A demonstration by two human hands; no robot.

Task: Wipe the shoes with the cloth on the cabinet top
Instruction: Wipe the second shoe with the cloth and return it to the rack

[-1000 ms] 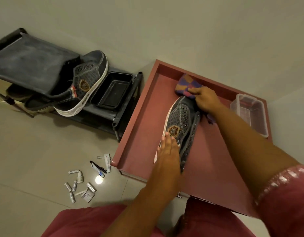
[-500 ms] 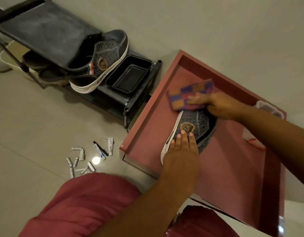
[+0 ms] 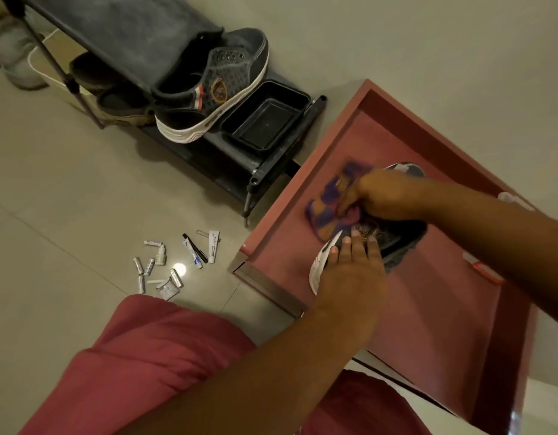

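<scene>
Your right hand (image 3: 387,196) bunches the checked cloth (image 3: 329,205) against the shoe (image 3: 400,243), fingers curled round it, apparently; blur obscures them. Your left hand (image 3: 350,268) presses the shoe's heel end, fingers straight, near the cabinet top's (image 3: 428,309) left edge.

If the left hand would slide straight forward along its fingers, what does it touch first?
The left hand lies flat on the shoe, fingers pointing up the frame. Straight ahead it would probably meet the right hand gripping the cloth first, though the depth is hard to judge.
</scene>
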